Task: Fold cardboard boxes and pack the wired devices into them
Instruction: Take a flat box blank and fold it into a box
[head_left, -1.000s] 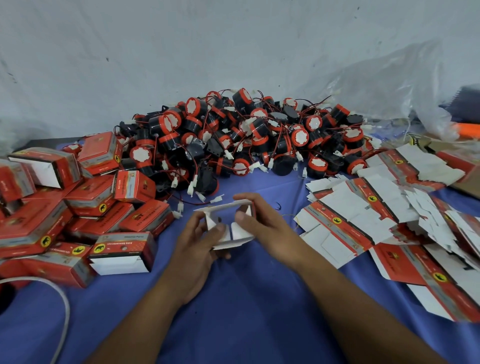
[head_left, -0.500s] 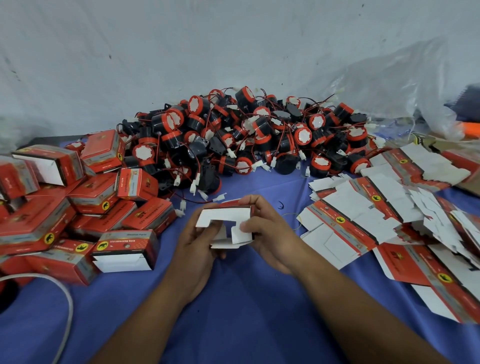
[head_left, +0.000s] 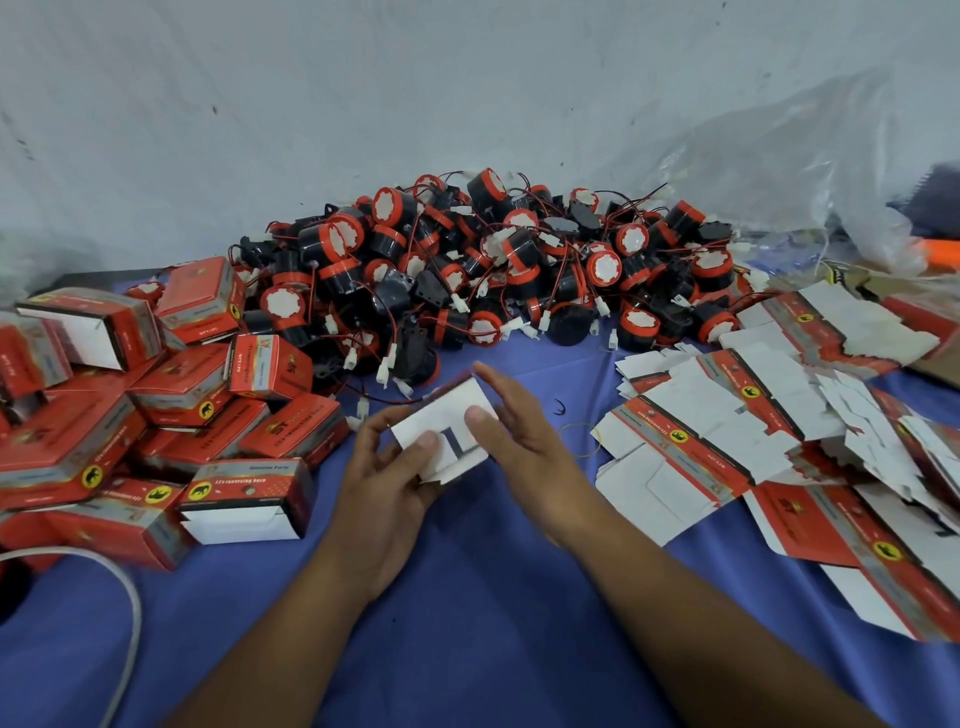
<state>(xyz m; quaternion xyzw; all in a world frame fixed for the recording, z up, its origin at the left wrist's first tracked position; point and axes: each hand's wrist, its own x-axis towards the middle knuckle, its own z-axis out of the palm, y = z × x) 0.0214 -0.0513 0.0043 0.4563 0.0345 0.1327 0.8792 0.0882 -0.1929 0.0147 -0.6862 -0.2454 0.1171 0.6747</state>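
Right hand has flattened, fingers straight against box (white flaps up); left hand grips it.

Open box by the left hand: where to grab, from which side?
Probably pinch the open box by its top panel at the mouth, coming from the near side: the mouth faces the camera, other boxes crowd its back and left.

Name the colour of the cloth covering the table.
Plain blue cloth, best seen in the head view.
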